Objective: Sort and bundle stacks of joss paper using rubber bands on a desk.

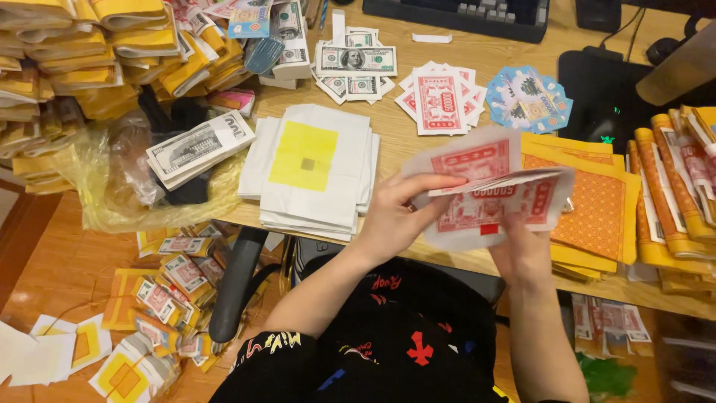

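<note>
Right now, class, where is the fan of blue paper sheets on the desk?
In the head view, the fan of blue paper sheets lies at the upper right of the desk, right of the fanned red-and-white notes and beside the black mat.

A home desk workspace: wooden desk, keyboard, stacked paper bundles everywhere.

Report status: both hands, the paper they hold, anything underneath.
Left hand and right hand both grip a sheaf of red-printed paper notes. Orange paper stack lies below. Nothing blocks the hands.
</note>
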